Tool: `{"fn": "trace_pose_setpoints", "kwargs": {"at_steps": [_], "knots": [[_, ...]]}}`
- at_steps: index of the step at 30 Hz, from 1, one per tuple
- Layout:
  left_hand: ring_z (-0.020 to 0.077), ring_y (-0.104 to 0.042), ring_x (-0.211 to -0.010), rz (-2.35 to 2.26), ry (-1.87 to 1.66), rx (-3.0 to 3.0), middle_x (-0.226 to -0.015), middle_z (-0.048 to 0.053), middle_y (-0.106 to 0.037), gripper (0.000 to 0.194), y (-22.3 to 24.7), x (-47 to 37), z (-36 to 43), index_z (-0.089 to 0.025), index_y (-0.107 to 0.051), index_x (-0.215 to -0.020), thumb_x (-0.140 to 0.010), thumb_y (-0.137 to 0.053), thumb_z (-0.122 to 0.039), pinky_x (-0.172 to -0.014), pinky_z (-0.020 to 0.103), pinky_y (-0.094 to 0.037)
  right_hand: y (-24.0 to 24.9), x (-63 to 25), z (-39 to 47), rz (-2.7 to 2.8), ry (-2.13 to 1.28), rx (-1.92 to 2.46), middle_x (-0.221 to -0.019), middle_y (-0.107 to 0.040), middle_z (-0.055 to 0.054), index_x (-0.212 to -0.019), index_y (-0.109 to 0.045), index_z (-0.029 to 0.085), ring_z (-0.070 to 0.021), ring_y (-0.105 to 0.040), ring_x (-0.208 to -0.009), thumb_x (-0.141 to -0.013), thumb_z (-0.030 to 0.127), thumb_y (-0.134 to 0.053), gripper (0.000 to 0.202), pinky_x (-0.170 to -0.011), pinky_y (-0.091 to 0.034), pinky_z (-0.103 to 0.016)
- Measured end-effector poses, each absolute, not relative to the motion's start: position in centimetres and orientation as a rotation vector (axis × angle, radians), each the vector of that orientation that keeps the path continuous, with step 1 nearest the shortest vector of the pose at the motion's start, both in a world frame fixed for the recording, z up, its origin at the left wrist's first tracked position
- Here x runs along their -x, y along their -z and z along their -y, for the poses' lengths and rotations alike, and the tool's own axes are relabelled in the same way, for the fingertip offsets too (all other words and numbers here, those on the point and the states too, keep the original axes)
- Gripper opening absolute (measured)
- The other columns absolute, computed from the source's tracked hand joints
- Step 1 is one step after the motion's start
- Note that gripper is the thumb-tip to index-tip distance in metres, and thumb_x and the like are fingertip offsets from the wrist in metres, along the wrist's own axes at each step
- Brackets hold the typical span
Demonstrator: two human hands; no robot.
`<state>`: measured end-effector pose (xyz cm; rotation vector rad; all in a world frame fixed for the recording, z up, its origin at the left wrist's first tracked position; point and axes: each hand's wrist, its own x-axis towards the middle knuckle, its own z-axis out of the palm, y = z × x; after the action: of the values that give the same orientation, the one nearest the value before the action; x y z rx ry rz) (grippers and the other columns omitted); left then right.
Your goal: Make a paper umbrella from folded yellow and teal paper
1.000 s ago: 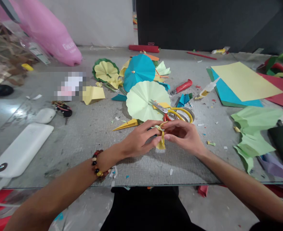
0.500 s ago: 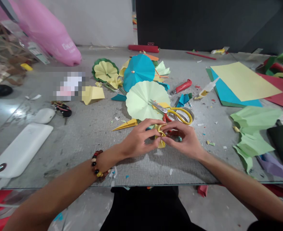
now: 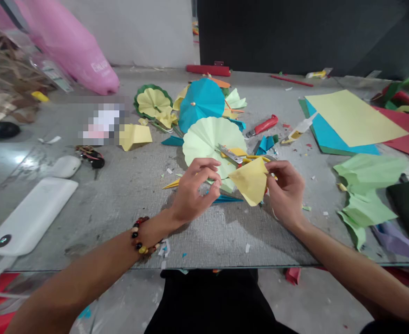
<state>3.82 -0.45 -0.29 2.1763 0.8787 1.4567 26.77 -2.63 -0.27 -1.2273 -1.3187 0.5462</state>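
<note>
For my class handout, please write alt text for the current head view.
A person's right hand holds a yellow paper piece by its edge; the left hand is beside it, not touching. Beyond them, scissors partly overlap a scalloped pale green paper disc on a gray table.

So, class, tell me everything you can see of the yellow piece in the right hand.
The yellow piece looks like thin, plain paper, roughly triangular and not quite flat, one corner pointing left. It is held up, tilted, above the table, its right edge pinched by the right hand. The left hand is close to its left corner but looks apart. It partly hides the scissors.
</note>
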Motion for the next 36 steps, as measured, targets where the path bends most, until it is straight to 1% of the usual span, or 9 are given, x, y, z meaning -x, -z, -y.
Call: {"fn": "trace_pose_setpoints", "kwargs": {"at_steps": [3,7,9,12,16,20,23,30,36], "knots": [[0.0196,-0.066,-0.108,-0.772,-1.367,-2.234,-0.121,0.009,-0.063,0.002,0.3,-3.8,0.5,-0.02,-0.063,-0.095,-0.093,-0.064,-0.02,-0.098,0.039,-0.058,0.1,-26.6,2.7,1.319,-0.626,1.235,-0.091,-0.07,-0.002,-0.095,-0.067,0.023,-0.0134,-0.067,-0.078,-0.085,0.018,-0.066,0.011,-0.064,-0.057,-0.025],[0.0282,-0.059,-0.13,-0.471,-1.162,-2.383,-0.134,0.015,-0.06,0.057,0.6,-4.1,0.9,-0.022,-0.054,-0.13,-0.086,-0.079,-0.047,-0.108,0.047,-0.056,-0.1,-26.1,3.1,1.454,-0.782,1.194,-0.08,-0.065,0.001,-0.095,-0.067,0.024,-0.0118,-0.063,-0.067,-0.083,0.021,-0.072,0.013,-0.058,-0.055,-0.024],[0.0284,-0.056,-0.135,-0.412,-1.101,-2.431,-0.137,0.017,-0.057,0.067,0.9,-4.3,1.1,-0.022,-0.045,-0.141,-0.088,-0.077,-0.046,-0.111,0.048,-0.054,-0.1,-26.0,3.2,1.524,-0.841,1.18,-0.079,-0.065,0.001,-0.09,-0.067,0.023,-0.0116,-0.063,-0.066,-0.082,0.021,-0.073,0.011,-0.057,-0.054,-0.023],[0.0264,-0.056,-0.135,-0.461,-1.111,-2.456,-0.139,0.015,-0.055,0.064,1.3,-4.4,1.1,-0.026,-0.039,-0.149,-0.094,-0.072,-0.035,-0.111,0.049,-0.054,0.0,-26.0,3.2,1.543,-0.877,1.19,-0.078,-0.067,0.001,-0.082,-0.065,0.021,-0.0105,-0.063,-0.065,-0.081,0.023,-0.075,0.011,-0.055,-0.052,-0.022],[0.0317,-0.048,-0.142,-0.451,-1.067,-2.499,-0.149,0.02,-0.046,0.076,1.3,-4.3,1.0,-0.024,-0.037,-0.152,-0.09,-0.074,-0.048,-0.114,0.053,-0.051,-0.2,-25.8,3.4,1.612,-0.916,1.156,-0.073,-0.065,0.003,-0.079,-0.065,0.02,-0.0087,-0.06,-0.061,-0.084,0.028,-0.077,0.015,-0.052,-0.049,-0.02],[0.0288,-0.045,-0.147,-0.44,-1.013,-2.587,-0.151,0.018,-0.044,0.058,1.2,-4.3,1.0,-0.027,-0.033,-0.154,-0.101,-0.058,-0.024,-0.114,0.05,-0.053,-0.6,-25.6,3.8,1.739,-0.791,1.065,-0.075,-0.064,0.002,-0.077,-0.065,0.021,-0.0087,-0.059,-0.067,-0.087,0.024,-0.075,0.015,-0.052,-0.045,-0.019],[0.0259,-0.048,-0.145,-0.489,-1.083,-2.556,-0.152,0.015,-0.044,0.057,1.2,-4.1,0.9,-0.031,-0.036,-0.152,-0.1,-0.047,-0.008,-0.111,0.048,-0.055,-0.7,-25.6,4.0,1.727,-0.782,1.034,-0.079,-0.066,0.001,-0.079,-0.066,0.021,-0.0096,-0.062,-0.072,-0.087,0.023,-0.076,0.014,-0.054,-0.049,-0.019],[0.021,-0.063,-0.126,-0.727,-1.285,-2.433,-0.13,0.012,-0.065,0.044,1.0,-3.7,0.4,-0.024,-0.054,-0.139,-0.101,-0.047,-0.004,-0.102,0.039,-0.058,-0.1,-25.6,4.3,1.6,-0.78,1.057,-0.089,-0.074,0.0,-0.085,-0.065,0.023,-0.0123,-0.071,-0.078,-0.089,0.025,-0.075,0.011,-0.061,-0.058,-0.023],[0.0162,-0.067,-0.113,-0.911,-1.571,-2.316,-0.117,0.006,-0.071,0.039,0.9,-3.9,0.2,-0.024,-0.061,-0.133,-0.1,-0.052,-0.005,-0.099,0.033,-0.06,-0.1,-25.7,3.8,1.436,-0.67,1.147,-0.08,-0.071,0.001,-0.084,-0.062,0.023,-0.0108,-0.066,-0.066,-0.09,0.029,-0.074,0.015,-0.055,-0.053,-0.023]]}}
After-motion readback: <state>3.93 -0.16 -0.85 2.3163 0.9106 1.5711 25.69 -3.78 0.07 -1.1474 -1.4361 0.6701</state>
